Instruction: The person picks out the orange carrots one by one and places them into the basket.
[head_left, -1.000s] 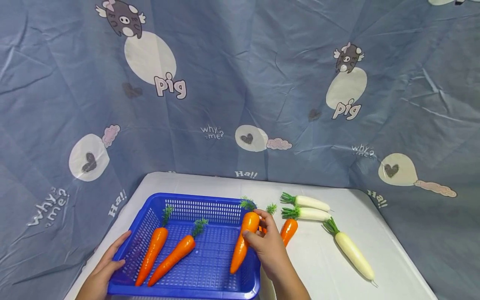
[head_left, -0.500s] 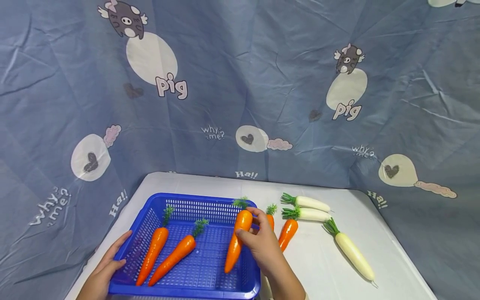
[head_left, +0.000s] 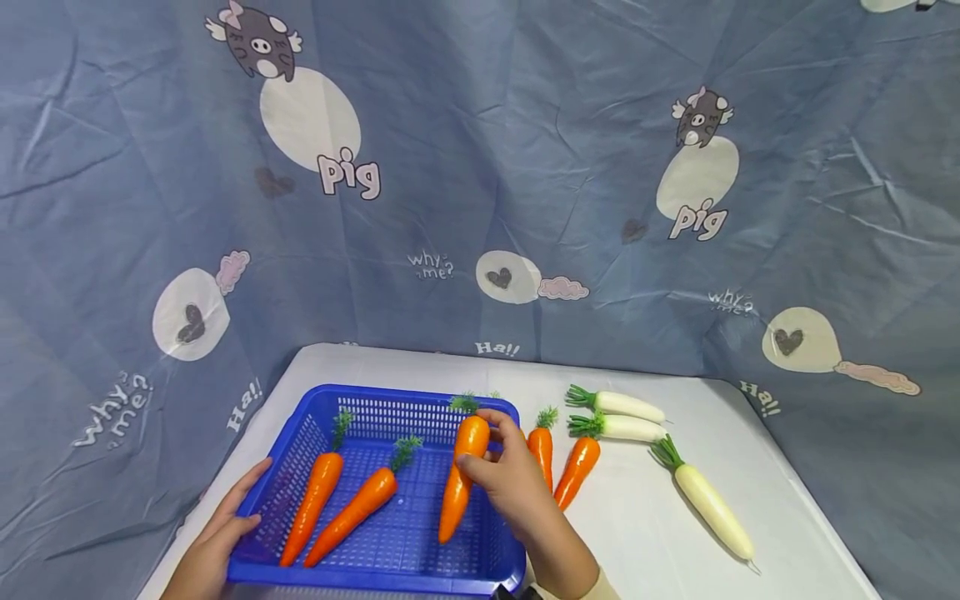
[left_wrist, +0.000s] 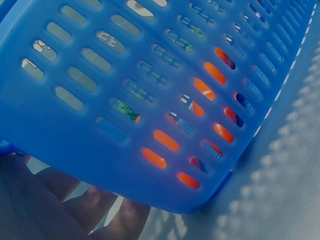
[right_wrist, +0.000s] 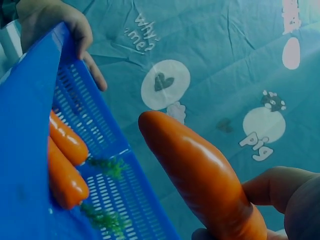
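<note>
My right hand [head_left: 513,475] pinches an orange carrot [head_left: 454,498] with a feathery green top, its tip pointing down, over the right part of a blue plastic basket [head_left: 375,582]. In the right wrist view the same carrot [right_wrist: 195,170] looms large beside the thumb. My left hand [head_left: 219,537] grips the basket's left rim, thumb on the inner side. Only shadowed fingers of that hand [left_wrist: 75,205] show below the rim in the left wrist view. Two carrots, one at the left [head_left: 313,507] and one beside it [head_left: 358,510], lie inside the basket.
Right of the basket, two carrots [head_left: 540,454] [head_left: 577,471] lie on the white table [head_left: 645,533]. Farther right are white radishes with green stems: two [head_left: 628,406] [head_left: 632,428] side by side, one larger [head_left: 712,510] apart. A blue printed curtain [head_left: 450,183] hangs behind.
My right hand has carried the carrot leftward, from near the basket's right rim to farther over its inside. The left hand keeps its hold on the rim.
</note>
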